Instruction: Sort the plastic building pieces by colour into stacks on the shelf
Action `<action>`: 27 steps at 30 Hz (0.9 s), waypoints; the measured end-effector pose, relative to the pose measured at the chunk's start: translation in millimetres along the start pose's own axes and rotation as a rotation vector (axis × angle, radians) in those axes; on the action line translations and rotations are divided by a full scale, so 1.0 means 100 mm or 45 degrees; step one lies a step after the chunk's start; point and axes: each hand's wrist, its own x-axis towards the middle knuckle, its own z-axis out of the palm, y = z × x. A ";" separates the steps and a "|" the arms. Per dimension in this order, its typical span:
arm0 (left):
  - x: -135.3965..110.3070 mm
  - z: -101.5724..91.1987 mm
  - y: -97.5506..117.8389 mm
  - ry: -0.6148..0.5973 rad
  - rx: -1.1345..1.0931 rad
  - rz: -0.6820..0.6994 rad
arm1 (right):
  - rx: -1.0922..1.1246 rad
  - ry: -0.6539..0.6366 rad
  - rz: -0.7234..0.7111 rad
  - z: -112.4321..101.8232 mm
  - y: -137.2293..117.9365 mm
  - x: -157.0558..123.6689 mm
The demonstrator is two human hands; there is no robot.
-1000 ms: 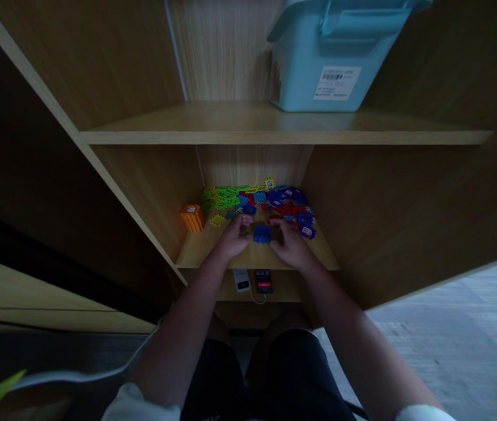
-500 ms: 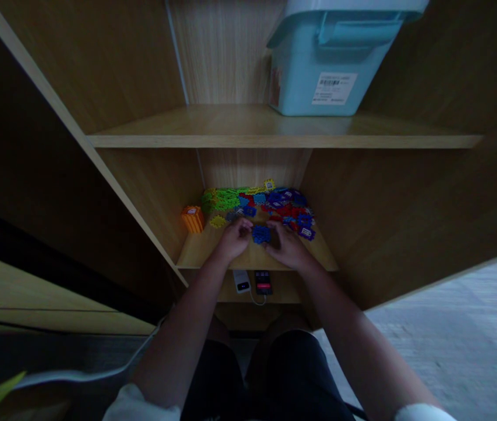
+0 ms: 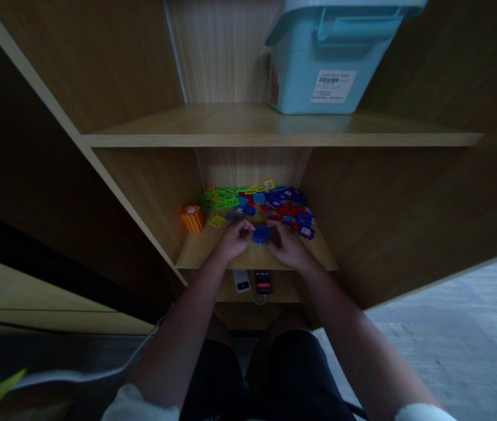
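On the lower shelf [image 3: 196, 254] of a wooden cabinet, my left hand [image 3: 233, 241] and my right hand [image 3: 287, 245] meet around a small stack of blue interlocking plastic pieces [image 3: 261, 234]. Fingers of both hands are curled and pinch the blue stack from either side. Just behind the hands lies a heap of loose pieces [image 3: 270, 202] in green, blue, purple, red and yellow. A single yellow piece [image 3: 217, 221] lies left of my left hand. An orange stack of pieces [image 3: 192, 218] stands at the shelf's left wall.
A light blue lidded storage bin [image 3: 325, 58] with a white barcode label stands on the upper shelf [image 3: 213, 126]. Below the lower shelf sit a white device [image 3: 242, 280] and a black device [image 3: 263, 282] with a cable. My knees are under the hands; grey floor lies right.
Both hands have drawn slightly closer together on the blue stack, which has shifted a little. The view has barely moved.
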 end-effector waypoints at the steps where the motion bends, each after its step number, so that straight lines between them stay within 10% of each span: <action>1: 0.00 0.00 0.00 -0.003 -0.001 0.000 | 0.000 0.000 -0.001 0.00 0.00 0.00; 27: -0.01 -0.02 0.06 -0.053 -0.054 -0.028 | 0.025 0.011 -0.011 -0.01 -0.02 -0.01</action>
